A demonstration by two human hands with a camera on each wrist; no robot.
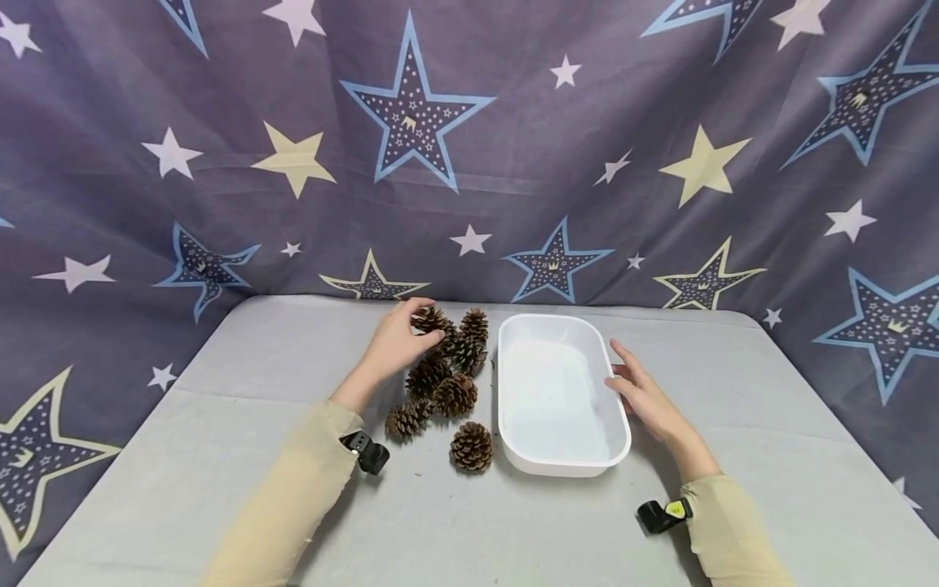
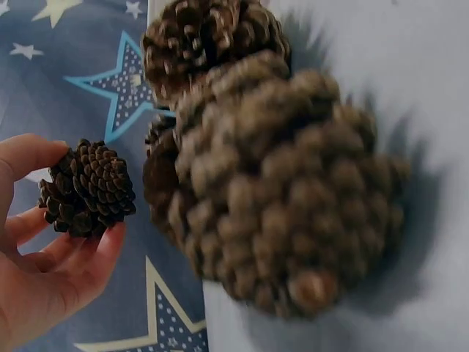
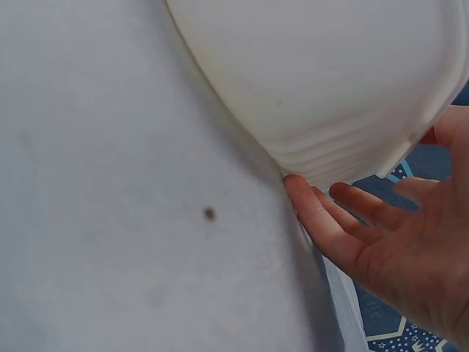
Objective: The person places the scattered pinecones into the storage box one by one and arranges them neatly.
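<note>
In the head view my left hand [image 1: 396, 341] is at the far end of a group of brown pine cones [image 1: 455, 395]. Its thumb and fingers curl round one pine cone [image 2: 89, 189], which shows clearly between them in the left wrist view. Close to that wrist camera, a large blurred pine cone [image 2: 278, 191] fills the middle. My right hand [image 1: 641, 397] is beside the long right side of a white rectangular tub [image 1: 561, 469]. Its loosely extended fingers [image 3: 322, 216] touch the tub's outer wall, with the thumb near the rim.
One pine cone [image 1: 472, 447] lies apart, nearer the front and just left of the tub. A grey cloth covers the table [image 1: 411, 522]. Behind its far edge hangs a dark curtain [image 1: 513, 187] printed with stars.
</note>
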